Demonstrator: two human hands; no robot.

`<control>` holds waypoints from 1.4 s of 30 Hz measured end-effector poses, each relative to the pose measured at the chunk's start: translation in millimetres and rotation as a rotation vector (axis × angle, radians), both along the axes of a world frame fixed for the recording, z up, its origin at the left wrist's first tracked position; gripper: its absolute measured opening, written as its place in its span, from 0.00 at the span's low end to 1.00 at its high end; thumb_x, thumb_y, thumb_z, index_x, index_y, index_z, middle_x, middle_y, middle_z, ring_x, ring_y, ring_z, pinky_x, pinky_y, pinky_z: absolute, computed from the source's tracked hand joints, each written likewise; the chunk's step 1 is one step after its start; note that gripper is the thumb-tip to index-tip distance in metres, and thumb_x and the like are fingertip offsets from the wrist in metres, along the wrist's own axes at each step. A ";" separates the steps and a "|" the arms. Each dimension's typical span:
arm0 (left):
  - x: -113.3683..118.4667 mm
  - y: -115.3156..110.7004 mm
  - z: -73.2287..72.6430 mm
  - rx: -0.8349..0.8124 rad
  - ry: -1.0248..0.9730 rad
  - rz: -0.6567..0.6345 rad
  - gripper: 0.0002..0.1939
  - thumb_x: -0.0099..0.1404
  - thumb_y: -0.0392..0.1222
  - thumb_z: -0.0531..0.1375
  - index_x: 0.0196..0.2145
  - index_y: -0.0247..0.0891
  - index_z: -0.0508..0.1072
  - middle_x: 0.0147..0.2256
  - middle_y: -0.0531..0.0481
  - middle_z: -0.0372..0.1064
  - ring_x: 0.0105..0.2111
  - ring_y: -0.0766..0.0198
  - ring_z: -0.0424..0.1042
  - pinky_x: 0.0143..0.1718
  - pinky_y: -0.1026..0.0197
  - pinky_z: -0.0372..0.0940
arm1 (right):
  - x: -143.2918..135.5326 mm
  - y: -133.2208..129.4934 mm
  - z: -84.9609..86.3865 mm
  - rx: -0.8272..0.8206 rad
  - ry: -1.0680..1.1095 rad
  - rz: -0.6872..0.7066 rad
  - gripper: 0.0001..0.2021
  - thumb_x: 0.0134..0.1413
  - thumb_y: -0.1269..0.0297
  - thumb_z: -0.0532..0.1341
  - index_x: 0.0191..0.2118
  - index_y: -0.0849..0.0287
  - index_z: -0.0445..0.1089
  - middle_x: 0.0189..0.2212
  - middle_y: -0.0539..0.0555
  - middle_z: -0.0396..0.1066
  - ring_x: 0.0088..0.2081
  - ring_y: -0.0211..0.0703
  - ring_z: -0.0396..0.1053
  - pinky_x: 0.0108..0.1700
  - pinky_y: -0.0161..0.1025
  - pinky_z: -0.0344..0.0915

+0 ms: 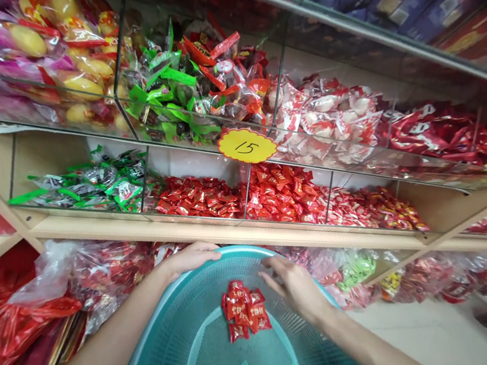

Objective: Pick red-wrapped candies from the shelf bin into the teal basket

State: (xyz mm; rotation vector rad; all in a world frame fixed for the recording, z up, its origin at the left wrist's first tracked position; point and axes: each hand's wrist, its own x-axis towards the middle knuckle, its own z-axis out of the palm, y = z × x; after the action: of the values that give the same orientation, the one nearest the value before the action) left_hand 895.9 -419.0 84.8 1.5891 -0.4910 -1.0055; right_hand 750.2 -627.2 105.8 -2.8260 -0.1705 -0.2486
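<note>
A teal plastic mesh basket (190,321) is in front of me, low in the view. My left hand (194,257) grips its far rim, with the fingers lying along the edge. Over the right part of the basket is my right hand (286,281), its fingers apart and nothing held in them. A small cluster of red wrapped candies (242,311) shows inside the basket, left of and below my right hand. Whether they rest on the bottom or are in the air, I cannot tell. Beyond the rim, bins hold more red candies (283,195).
Glass-divided shelves hold green-wrapped candies (109,182), red and white packets (328,111) and yellow egg-shaped sweets (82,87). A yellow price tag (247,145) reads 15. Bagged goods (106,266) lie under the wooden shelf edge (110,231). Pale floor (407,334) shows at the right.
</note>
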 end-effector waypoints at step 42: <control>1.0 0.6 -1.2 -0.023 -0.013 -0.018 0.20 0.50 0.48 0.59 0.38 0.31 0.71 0.33 0.46 0.71 0.35 0.59 0.68 0.37 0.62 0.61 | 100.4 -50.5 99.2 -0.349 -0.214 -0.065 0.13 0.53 0.62 0.54 0.45 0.55 0.67 0.37 0.55 0.66 0.35 0.43 0.67 0.33 0.36 0.60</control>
State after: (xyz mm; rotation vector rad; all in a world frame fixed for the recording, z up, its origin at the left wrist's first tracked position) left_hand 896.9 -418.4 83.6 1.5748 -0.5250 -1.0001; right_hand 850.6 -677.6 205.0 -3.1489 -0.1839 -0.5890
